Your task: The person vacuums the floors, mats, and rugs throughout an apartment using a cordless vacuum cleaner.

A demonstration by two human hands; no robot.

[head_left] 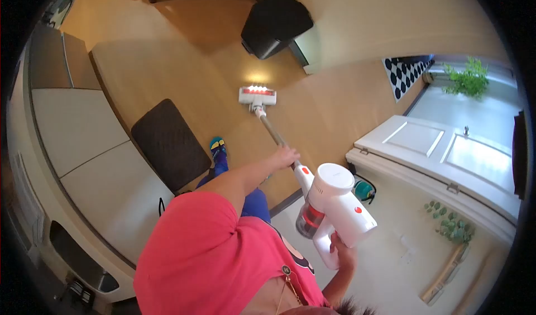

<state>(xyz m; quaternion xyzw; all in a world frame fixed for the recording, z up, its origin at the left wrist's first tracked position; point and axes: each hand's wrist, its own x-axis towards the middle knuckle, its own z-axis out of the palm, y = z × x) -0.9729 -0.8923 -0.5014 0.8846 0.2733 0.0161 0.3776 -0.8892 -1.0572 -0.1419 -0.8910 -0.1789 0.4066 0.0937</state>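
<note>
Hands apart, we clamp both on a white stick vacuum with red accents [345,210]: our left hand [286,156] curls around its slim grey tube [272,130], our right hand [343,252] around its white plastic handle [322,248], and its lit white floor head [257,97] rests on tan flooring [184,69] near a dark brown mat [170,144]
</note>
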